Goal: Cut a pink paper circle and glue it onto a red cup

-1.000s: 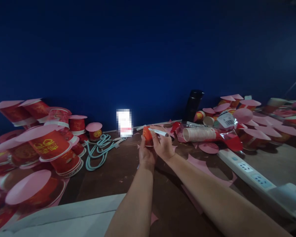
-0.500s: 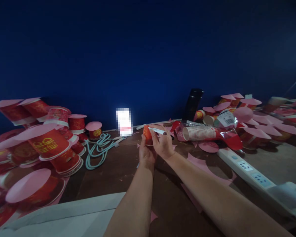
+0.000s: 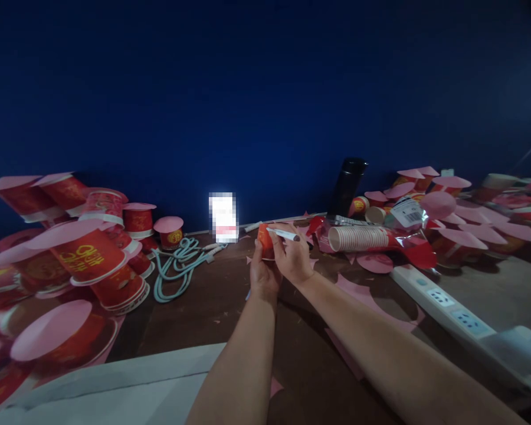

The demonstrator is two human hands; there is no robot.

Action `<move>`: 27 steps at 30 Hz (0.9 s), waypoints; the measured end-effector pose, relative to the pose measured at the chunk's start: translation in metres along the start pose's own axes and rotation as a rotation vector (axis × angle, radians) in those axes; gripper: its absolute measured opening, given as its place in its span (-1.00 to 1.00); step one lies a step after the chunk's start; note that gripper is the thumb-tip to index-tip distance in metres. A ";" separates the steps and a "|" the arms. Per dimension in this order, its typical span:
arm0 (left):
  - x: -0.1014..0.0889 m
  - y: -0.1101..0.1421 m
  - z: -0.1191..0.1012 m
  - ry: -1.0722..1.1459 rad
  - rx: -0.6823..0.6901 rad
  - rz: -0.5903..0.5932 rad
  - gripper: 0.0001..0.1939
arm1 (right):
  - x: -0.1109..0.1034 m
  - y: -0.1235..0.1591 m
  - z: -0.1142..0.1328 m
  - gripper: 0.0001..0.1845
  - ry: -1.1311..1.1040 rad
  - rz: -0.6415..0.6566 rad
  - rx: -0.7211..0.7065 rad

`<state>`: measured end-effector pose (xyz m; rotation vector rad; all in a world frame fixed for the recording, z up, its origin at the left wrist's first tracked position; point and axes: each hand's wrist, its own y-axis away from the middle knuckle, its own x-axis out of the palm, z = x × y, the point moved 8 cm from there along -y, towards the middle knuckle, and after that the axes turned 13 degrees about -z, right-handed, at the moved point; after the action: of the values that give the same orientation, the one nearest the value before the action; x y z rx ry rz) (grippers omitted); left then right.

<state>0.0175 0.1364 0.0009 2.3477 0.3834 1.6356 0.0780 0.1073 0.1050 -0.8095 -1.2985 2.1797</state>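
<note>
Near the middle of the table, my left hand (image 3: 264,276) is wrapped round a red paper cup (image 3: 264,237) and holds it up. A white marker pen (image 3: 285,234) with a dark end is pinched in my right hand (image 3: 296,257), its tip at the cup's side. The fingers of both hands cover much of the cup. To the left stand many red paper cups with pink paper discs on them, such as one cup (image 3: 91,254) with gold writing.
A lit phone (image 3: 223,217) stands behind my hands, beside a coiled pale-blue cable (image 3: 177,274). On the right are a sleeve of stacked cups (image 3: 358,239), a black bottle (image 3: 348,186), a power strip (image 3: 451,313) and pink paper offcuts (image 3: 358,295). White board (image 3: 128,383) lies in front.
Almost nothing differs. The pen has shifted very slightly at the cup, and both hands keep their hold.
</note>
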 end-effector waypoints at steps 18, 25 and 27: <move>-0.001 -0.003 0.001 0.014 -0.017 0.016 -0.67 | -0.002 -0.001 0.004 -0.77 0.040 -0.033 -0.055; 0.001 -0.001 -0.001 0.014 0.006 0.023 -0.67 | -0.002 0.000 0.005 -0.78 0.038 -0.051 -0.085; 0.001 0.000 -0.001 0.013 0.003 0.016 -0.68 | -0.003 0.000 0.006 -0.78 0.038 -0.053 -0.086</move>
<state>0.0171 0.1372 0.0020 2.3496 0.3715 1.6595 0.0759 0.1019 0.1076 -0.8358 -1.3875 2.0692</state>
